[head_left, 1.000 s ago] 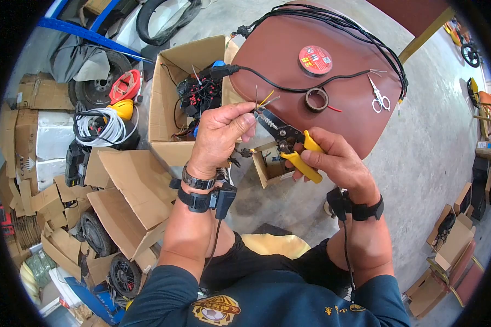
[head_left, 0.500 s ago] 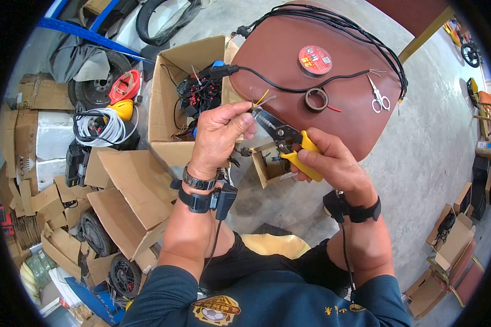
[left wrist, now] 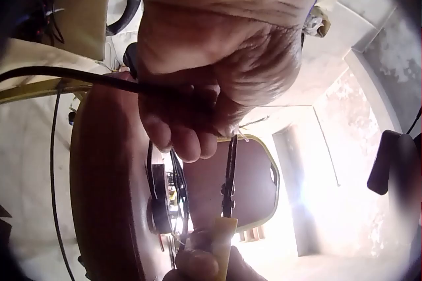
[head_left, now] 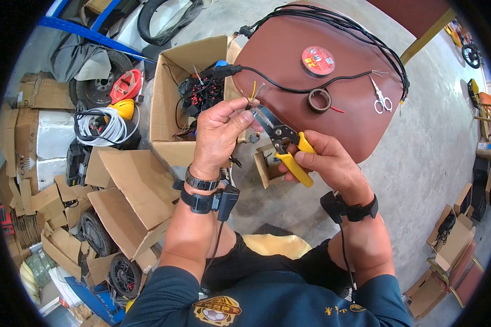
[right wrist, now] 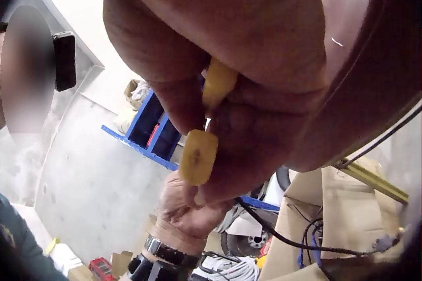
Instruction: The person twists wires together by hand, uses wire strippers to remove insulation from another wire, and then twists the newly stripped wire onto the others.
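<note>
Just before the brown table's [head_left: 289, 49] near edge, the right hand [head_left: 324, 161] gripped the yellow-handled wire stripper [head_left: 281, 139] with curled fingers. The left hand [head_left: 221, 133] pinched the bared wires [head_left: 252, 91] at its jaws. Farther back on the table lay a tape roll [head_left: 317, 100] and scissors [head_left: 381, 98].

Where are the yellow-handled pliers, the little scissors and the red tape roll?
yellow-handled pliers [head_left: 292, 167]: head view, lower yellow handle.
scissors [head_left: 379, 95]: head view, where blades meet handles.
red tape roll [head_left: 317, 60]: head view, its printed face.

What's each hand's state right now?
Left hand: closed, pinching the wires.
Right hand: closed, gripping the stripper.
</note>
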A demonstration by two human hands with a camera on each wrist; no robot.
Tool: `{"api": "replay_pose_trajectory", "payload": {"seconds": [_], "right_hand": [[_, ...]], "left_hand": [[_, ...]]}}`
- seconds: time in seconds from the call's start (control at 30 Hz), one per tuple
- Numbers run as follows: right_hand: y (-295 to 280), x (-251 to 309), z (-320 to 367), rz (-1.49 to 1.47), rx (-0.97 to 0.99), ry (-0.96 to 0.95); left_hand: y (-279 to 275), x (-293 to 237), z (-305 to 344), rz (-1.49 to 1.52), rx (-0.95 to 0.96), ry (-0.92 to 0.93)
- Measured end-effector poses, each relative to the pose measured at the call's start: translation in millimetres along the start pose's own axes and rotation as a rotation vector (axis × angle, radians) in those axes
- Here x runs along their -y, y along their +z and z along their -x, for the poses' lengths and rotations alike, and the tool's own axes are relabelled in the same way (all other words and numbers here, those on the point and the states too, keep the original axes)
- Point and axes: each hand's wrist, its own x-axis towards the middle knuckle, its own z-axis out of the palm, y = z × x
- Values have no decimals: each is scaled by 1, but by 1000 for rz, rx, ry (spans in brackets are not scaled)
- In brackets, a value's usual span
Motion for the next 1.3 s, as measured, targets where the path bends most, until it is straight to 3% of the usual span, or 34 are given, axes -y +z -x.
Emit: {"api": "replay_pose_trajectory", "payload": {"seconds": [1.3], "right_hand": [[1, -11, -5, -98, 77, -24]], "left_hand": [[2, 9, -2, 81, 123, 38]]}}
